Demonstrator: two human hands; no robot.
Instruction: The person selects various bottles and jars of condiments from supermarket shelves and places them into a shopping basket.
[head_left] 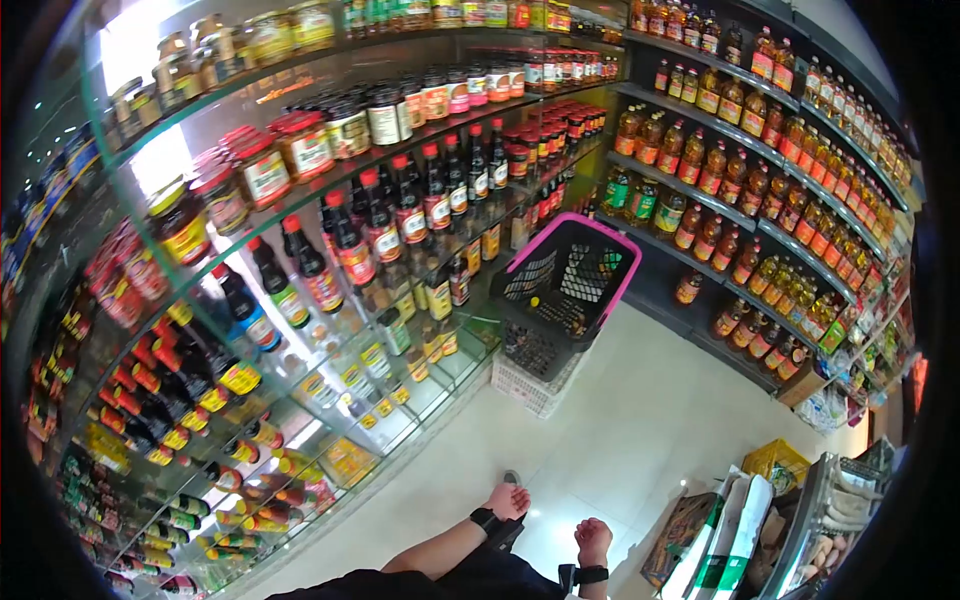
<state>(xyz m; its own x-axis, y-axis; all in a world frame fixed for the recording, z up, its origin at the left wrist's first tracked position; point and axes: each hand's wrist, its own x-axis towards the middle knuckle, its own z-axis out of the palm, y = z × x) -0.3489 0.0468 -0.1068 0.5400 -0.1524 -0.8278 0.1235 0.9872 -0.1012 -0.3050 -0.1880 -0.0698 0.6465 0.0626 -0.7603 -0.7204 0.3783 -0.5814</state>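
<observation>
My left hand (508, 501) hangs low in front of my body with its fingers curled closed and nothing showing in them. A dark band (487, 520) circles that wrist. My right hand (593, 538) is held in a loose fist to the right, also with nothing visible inside, and has a black band (588, 575) at the wrist. Neither hand touches any goods. Ahead of them, a black shopping basket with a pink rim (628, 262) rests on a white plastic crate (533, 395); a small yellow item (535, 301) shows in the basket.
Glass shelves on the left carry sauce bottles (345, 240) and jars (262, 165). Dark shelves (745, 210) of oil bottles line the right. Pale floor (640, 400) runs between. At lower right are a yellow crate (777, 463), white-and-green bags (735, 525) and a produce rack (835, 520).
</observation>
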